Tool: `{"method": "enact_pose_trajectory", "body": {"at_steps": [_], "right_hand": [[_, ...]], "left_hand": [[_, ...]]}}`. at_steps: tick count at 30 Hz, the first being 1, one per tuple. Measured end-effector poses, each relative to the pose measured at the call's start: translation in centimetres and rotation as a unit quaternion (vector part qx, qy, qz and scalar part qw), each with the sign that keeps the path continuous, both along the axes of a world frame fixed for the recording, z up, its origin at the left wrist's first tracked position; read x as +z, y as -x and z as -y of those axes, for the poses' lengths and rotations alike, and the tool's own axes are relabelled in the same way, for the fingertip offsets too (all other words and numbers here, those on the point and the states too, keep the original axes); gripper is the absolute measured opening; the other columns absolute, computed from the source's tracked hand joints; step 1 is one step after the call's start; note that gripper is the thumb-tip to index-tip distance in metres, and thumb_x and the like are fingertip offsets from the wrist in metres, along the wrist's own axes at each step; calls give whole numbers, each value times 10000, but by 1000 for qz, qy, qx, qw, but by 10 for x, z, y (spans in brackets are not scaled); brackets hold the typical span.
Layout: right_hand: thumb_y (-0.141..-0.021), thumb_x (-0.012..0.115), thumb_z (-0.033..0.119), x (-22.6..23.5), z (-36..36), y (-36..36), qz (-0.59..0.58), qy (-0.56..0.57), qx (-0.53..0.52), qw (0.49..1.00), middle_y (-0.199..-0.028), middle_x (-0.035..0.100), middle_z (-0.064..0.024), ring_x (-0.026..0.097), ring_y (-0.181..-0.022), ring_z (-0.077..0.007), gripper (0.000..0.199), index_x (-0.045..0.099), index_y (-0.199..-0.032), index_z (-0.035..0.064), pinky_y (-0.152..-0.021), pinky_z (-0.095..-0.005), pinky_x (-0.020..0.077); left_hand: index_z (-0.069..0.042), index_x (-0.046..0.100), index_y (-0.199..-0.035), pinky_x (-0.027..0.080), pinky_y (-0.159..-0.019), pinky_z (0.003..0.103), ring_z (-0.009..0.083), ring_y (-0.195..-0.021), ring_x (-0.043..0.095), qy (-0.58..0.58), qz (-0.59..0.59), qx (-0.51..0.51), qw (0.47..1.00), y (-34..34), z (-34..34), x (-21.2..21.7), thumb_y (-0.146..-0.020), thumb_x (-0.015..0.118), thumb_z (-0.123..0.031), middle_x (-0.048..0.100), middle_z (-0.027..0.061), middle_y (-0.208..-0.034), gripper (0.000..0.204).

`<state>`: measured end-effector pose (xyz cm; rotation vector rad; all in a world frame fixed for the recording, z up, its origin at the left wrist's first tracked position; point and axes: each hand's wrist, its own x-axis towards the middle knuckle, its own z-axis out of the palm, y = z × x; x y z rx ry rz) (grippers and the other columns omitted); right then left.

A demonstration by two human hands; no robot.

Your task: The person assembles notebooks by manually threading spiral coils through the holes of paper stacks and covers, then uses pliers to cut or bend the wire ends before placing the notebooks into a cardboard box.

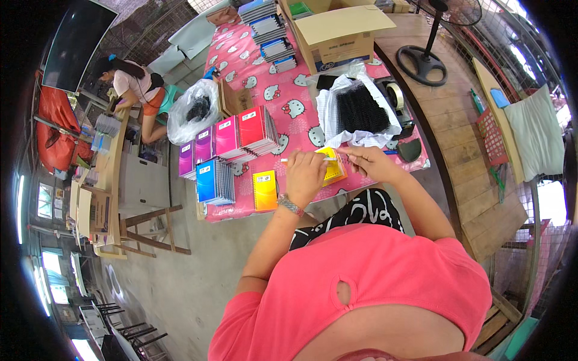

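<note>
My left hand (305, 176) is curled round a thin white strip (328, 159), which pokes out on both sides of the fingers. My right hand (368, 163) is beside it with thumb and fingers pinched together; what they grip, if anything, is too small to make out. Below and between both hands lies a yellow spiral notebook (333, 173), partly hidden by my left hand. Another yellow notebook (264, 190) lies flat left of my left wrist. Further left stand stacks of spiral notebooks: blue (215, 181), pink (227, 133), red (253, 127) and purple (205, 142).
Black binding coils (361, 111) lie on white wrapping beyond my hands, near a tape roll (395, 96). A cardboard box (343, 45) and more notebook stacks (269, 30) stand at the back of the pink-covered table (265, 81). Another person (139, 87) works at the far left.
</note>
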<state>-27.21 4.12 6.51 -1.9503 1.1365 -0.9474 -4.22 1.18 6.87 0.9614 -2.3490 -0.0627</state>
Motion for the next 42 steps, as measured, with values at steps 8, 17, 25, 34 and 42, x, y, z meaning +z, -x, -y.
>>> {"method": "enact_pose_trajectory", "body": {"at_steps": [8, 17, 25, 34, 42], "right_hand": [[-862, 641, 126, 12, -11, -6, 23, -79, -60, 995, -867, 608, -153, 618, -771, -253, 347, 543, -1185, 47, -708, -366, 498], [-921, 555, 188, 6, -18, 13, 48, -142, -206, 967, -806, 669, -167, 673, -781, -309, 282, 533, -1182, 85, -692, -408, 515], [-656, 793, 325, -72, -35, 128, -377, -4, -333, 864, -1157, 560, -204, 532, -1075, -403, 495, 631, -1063, 96, -936, -475, 449], [-677, 687, 104, 30, 22, 32, 348, -155, 217, 899, -1072, 559, -112, 509, -1129, -241, 438, 666, -1112, 58, -882, -381, 474], [-621, 759, 152, 13, 65, -1, 348, -250, 320, 845, -1107, 564, -99, 539, -1057, -217, 485, 698, -1090, 45, -935, -339, 429]], "left_hand": [[-68, 578, -1055, 355, -996, 483, 285, -960, 569, -10, 31, -28, 999, 21, -11, 4, -816, 639, -150, 615, 107, -966, 260], [-63, 591, -999, 361, -997, 487, 294, -945, 580, -55, 12, -76, 995, 6, -4, 3, -833, 638, -132, 620, 90, -935, 185], [-74, 598, -1010, 351, -1027, 493, 291, -977, 585, -86, -7, -120, 989, 5, -1, 10, -874, 610, -155, 628, 92, -961, 159], [-154, 637, -995, 226, -994, 663, 243, -1124, 513, 38, 71, 82, 993, 7, -12, 8, -822, 680, -277, 601, 21, -1050, 216], [-111, 613, -974, 344, -854, 454, 284, -1013, 507, -57, 19, 44, 997, -6, -3, -3, -731, 772, -270, 573, 61, -993, 331]]}}
